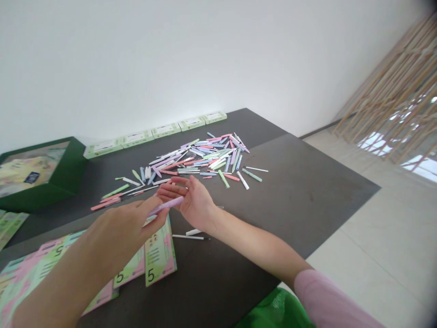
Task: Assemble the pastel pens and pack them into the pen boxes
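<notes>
Well, my left hand (124, 232) grips a lilac pen (166, 206) (pastel, like the heap of pens (201, 159) beyond), my open right hand (191, 200) just beside its tip.

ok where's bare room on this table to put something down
Widest bare patch: dark tabletop right of the pastel pen pile, to the edge. Narrower: behind the pile, before the boxes. Crowded: the pile and printed cards front left.
</notes>
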Demonstrator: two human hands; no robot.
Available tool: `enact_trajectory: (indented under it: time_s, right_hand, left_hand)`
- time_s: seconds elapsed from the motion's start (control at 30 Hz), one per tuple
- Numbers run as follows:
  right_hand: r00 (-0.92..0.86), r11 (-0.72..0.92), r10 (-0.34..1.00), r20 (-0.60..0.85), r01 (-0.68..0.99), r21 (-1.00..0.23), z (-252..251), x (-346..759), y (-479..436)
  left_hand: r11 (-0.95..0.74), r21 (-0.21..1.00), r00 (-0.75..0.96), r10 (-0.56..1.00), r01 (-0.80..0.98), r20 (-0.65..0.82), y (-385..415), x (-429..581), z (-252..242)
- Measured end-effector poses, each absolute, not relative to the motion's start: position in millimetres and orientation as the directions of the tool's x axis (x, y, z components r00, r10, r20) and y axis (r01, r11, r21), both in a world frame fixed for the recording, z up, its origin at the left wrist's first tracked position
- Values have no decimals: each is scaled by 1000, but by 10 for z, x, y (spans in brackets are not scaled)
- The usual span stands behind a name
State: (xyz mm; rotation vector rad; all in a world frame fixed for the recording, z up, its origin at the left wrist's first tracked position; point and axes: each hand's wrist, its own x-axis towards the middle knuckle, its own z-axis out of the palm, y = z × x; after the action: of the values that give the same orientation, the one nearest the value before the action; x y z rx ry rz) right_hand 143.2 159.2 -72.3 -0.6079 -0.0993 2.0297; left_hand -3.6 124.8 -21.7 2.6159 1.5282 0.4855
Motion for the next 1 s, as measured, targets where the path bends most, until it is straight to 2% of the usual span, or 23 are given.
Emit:
enact_trajectory:
  time_s: [0.1, 0.17, 0.27, 0.33, 0.4, 0.47, 0.53, 0.7, 0.77, 0.87, 1.0]
  right_hand:
    - [-371, -492, 849, -376, -814, -308, -723, 1424, 1592]
    - [-346, -470, 858, -380, -827, -309, -714, 1420, 1594]
    - [-325, -458, 858, -398, -835, -305, -717, 1423, 1604]
    - [-329, -462, 856, -399, -834, -303, -735, 1428, 1612]
    - [-341, -476, 852, -397, -820, -318, -757, 1429, 1616]
    - [-337, -481, 856, -392, -797, -364, -770, 1426, 1613]
    - [-306, -462, 870, -388, -780, -421, -768, 1424, 1606]
    - [-332, -477, 876, -350, -699, -532, -717, 1453, 1559]
    - [-363, -476, 879, -309, -625, -619, -697, 1468, 1533]
    - [-346, -415, 902, -258, -529, -740, -684, 1479, 1503]
    - [-398, -316, 907, -136, -432, -845, -712, 1485, 1508]
  left_hand:
    - [-528, 187, 494, 846, 829, 200, 1308, -66, -276]
    - [-486, 300, 447, 873, 821, 193, 1335, -90, -359]
    - [-346, 531, 344, 933, 773, 108, 1310, -91, -494]
    - [-239, 740, 260, 961, 629, 90, 1268, -41, -569]
    - [-152, 920, 177, 980, 363, 92, 1238, 49, -628]
    - [-110, 984, 117, 989, 137, 94, 1240, 157, -672]
    - [-112, 992, 72, 992, 51, 108, 1271, 248, -705]
    - [-196, 972, -50, 978, 133, 204, 1365, 320, -778]
    - [-217, 954, -82, 968, 207, 238, 1379, 315, -796]
    - [-252, 876, -127, 936, 411, 329, 1370, 304, -791]
    - [-305, 726, -36, 910, 617, 413, 1318, 246, -750]
